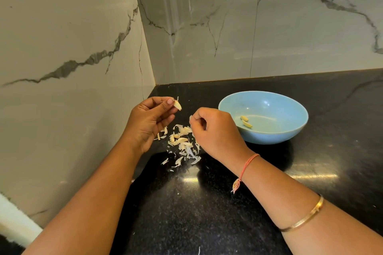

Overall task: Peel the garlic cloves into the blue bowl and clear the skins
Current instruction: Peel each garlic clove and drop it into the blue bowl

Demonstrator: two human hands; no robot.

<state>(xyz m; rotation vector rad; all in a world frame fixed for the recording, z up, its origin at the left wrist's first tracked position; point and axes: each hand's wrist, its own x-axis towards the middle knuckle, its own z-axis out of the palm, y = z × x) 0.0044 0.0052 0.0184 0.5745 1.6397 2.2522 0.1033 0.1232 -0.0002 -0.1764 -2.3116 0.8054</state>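
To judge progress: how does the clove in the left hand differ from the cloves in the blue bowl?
The held clove is whitish with skin attached; the bowl cloves are yellow and bare. The left hand pinches the held clove; the bowl cloves lie in the blue bowl.

Blue bowl holds two peeled cloves; papery skins lie scattered beside it.

A black speckled desk fills the lower right of the frame, glossy with light reflections. Grey-veined marble wall panels meet in a corner at upper centre. An orange thread bracelet and a gold bangle circle the forearm at lower right. A white ledge shows at lower left.
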